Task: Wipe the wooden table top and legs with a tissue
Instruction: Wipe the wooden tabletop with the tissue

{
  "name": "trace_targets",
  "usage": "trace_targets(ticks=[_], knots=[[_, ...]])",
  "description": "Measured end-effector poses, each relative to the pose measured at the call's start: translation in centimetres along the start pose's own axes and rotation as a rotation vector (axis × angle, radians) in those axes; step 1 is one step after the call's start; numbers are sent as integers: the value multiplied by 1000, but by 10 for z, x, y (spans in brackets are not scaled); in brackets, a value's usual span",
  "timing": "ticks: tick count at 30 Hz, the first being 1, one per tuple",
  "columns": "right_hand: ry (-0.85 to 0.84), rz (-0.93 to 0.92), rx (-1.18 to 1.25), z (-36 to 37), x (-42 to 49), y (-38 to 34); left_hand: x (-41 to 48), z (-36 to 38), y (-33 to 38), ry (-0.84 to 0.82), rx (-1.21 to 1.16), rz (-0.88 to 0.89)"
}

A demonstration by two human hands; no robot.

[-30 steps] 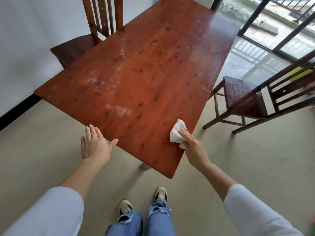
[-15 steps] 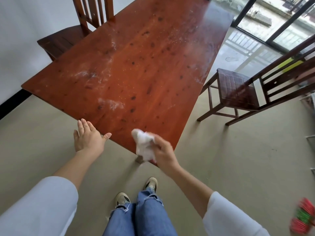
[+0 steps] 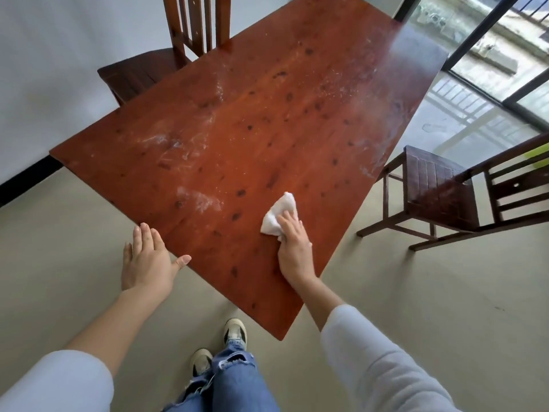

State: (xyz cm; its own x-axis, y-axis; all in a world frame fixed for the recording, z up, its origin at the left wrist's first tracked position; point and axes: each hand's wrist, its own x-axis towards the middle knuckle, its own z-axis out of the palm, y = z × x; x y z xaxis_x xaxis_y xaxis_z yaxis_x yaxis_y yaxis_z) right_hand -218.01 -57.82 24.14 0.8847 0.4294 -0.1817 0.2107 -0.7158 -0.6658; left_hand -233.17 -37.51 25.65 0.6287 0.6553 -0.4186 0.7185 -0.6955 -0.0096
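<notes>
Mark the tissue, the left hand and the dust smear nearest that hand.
tissue (image 3: 279,211), head view, on the bare white fold at its far end.
left hand (image 3: 147,260), head view, on the back of the hand.
dust smear (image 3: 205,202), head view, on its whitest patch.

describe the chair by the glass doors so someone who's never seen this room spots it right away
Find the big reddish wooden table filling the middle of the view. Off its right edge, on the side of the glass doors, stands a dark chair. Unlike the other chair, half hidden behind the table by the white wall, its slatted seat shows whole.
</notes>
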Motion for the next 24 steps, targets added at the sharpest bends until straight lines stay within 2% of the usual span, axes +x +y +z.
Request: trace_targets(ticks=[3,6,8,11,14,16,19,21,24], knots=[[-182,-204,114,55,-34,-46,1,0,0,0,-57,-8],[-377,-81,405,71,-45,-91,-4,5,-7,24,-134,20],[-346,-8,561,63,-33,-102,-9,6,-17,32,-181,39],[-165,34,673,28,4,-95,-8,2,-36,53,-224,69],[59,108,595,-12,47,-77,10,-10,-54,121,-308,44],[174,181,419,-22,71,-55,29,-21,-61,149,-344,11],[179,223,50,-6,84,-33,60,-36,-69,142,-341,-13],[158,100,-59,26,75,-45,81,-44,-77,127,-292,-9],[56,-161,-69,93,42,-91,104,-52,-93,110,-227,9]])
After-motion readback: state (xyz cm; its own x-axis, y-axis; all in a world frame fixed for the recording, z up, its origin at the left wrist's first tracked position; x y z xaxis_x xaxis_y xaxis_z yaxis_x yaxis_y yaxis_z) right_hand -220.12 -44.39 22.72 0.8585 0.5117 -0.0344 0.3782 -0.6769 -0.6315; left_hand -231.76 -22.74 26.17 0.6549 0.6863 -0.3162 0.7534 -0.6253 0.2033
